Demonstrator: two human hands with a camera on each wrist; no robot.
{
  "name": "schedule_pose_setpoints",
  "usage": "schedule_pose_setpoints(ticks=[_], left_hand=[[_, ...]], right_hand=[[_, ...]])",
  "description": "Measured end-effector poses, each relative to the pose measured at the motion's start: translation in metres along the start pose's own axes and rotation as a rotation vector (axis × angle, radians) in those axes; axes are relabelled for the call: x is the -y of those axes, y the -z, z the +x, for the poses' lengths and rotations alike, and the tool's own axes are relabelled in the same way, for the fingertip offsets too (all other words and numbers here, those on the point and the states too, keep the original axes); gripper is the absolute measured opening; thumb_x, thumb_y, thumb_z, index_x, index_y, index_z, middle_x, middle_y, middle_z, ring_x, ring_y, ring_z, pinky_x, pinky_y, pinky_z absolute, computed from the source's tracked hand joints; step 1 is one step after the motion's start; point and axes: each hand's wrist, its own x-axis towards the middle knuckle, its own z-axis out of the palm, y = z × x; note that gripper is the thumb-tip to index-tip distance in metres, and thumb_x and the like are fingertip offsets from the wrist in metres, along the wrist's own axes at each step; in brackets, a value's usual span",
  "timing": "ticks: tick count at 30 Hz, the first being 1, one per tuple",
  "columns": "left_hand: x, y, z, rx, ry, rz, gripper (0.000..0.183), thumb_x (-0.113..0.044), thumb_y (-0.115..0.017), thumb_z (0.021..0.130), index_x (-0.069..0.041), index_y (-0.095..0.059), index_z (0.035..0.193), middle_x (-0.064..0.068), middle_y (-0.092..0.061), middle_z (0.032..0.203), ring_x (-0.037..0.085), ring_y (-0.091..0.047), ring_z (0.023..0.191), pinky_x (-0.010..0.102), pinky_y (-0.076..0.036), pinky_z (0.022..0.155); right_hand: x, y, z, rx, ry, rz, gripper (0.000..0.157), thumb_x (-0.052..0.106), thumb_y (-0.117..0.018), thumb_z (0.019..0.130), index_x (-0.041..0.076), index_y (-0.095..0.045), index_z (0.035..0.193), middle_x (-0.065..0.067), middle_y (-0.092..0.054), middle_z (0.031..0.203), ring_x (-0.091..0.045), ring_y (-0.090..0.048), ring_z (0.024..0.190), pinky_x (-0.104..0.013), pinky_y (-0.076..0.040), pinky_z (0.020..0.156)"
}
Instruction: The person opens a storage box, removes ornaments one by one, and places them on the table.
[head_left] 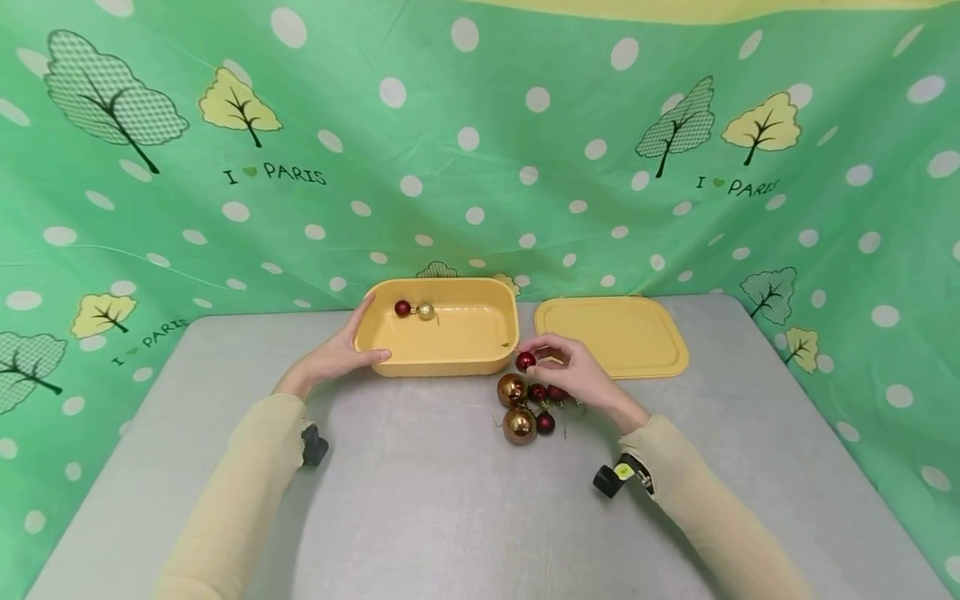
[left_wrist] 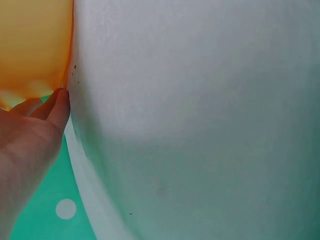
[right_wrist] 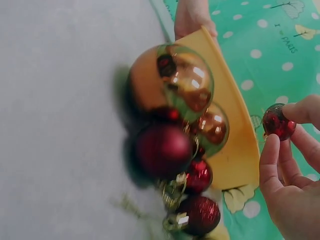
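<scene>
My right hand [head_left: 566, 367] pinches a small shiny red Christmas ball [right_wrist: 279, 122] between thumb and fingers, just off the right front corner of a yellow plastic box [head_left: 442, 368]. At the box's left end, my left hand [head_left: 337, 354] grips the wall, with the thumb on the front rim. Inside the box lie a dark red ball [head_left: 402, 308] and a small gold ball [head_left: 426, 312]. Below my right hand, two larger copper-gold balls [head_left: 520, 425] sit on the table beside several small red balls [right_wrist: 201, 215], partly hidden by the hand in the head view.
A flat yellow lid [head_left: 622, 333] lies right of the box, partly behind my right hand. The grey table [head_left: 435, 508] meets a green polka-dot cloth [head_left: 465, 167] at its back and sides. Dark cameras sit on both wrists.
</scene>
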Motion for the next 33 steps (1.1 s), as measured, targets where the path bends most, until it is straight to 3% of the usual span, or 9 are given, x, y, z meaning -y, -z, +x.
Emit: schedule_pose_setpoints(ticks=[15,28,33], left_hand=[[0.001,-0.001,0.001,-0.001,0.004,0.027,0.106,-0.025,-0.072,0.087,-0.031,0.01,0.155,0.02,0.009,0.159,0.044,-0.009,0.142,0.059,-0.007,0.113],[0.0,-0.001,0.001,-0.006,0.016,0.015,0.106,-0.024,-0.072,0.087,-0.032,0.01,0.155,0.02,0.009,0.159,0.043,-0.008,0.142,0.058,-0.006,0.113],[-0.001,-0.001,0.001,-0.003,0.009,0.021,0.107,-0.023,-0.072,0.087,-0.03,0.011,0.155,0.021,0.009,0.158,0.045,-0.01,0.141,0.059,-0.007,0.113]], right_hand=[[-0.018,0.024,-0.039,-0.001,-0.024,-0.071,0.035,-0.01,-0.064,0.083,-0.011,-0.059,0.117,-0.024,-0.059,0.116,-0.034,-0.055,0.106,-0.027,-0.05,0.091],[-0.021,0.035,-0.075,0.032,-0.03,-0.13,0.035,-0.007,-0.067,0.084,-0.007,-0.061,0.118,-0.022,-0.06,0.116,-0.019,-0.058,0.102,-0.026,-0.052,0.088],[-0.022,0.036,-0.084,0.058,-0.011,-0.154,0.035,-0.007,-0.068,0.083,-0.007,-0.061,0.117,-0.022,-0.061,0.113,-0.021,-0.06,0.099,-0.027,-0.053,0.086]])
